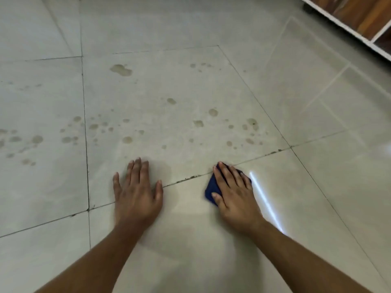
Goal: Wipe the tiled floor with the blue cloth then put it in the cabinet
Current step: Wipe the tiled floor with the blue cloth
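The blue cloth lies folded on the pale tiled floor, mostly covered by my right hand, which presses flat on it with straight fingers beside a dirty grout line. My left hand rests flat on the bare tile to the left, fingers spread, holding nothing. Several brownish dried spots are scattered over the tiles ahead of both hands. The cabinet, white-framed with wood-brown panels, shows at the top right corner.
Dark grout lines cross the floor. A bright light streak reflects on the glossy tile right of my right hand. A small dark foot or caster sits under the cabinet's left end.
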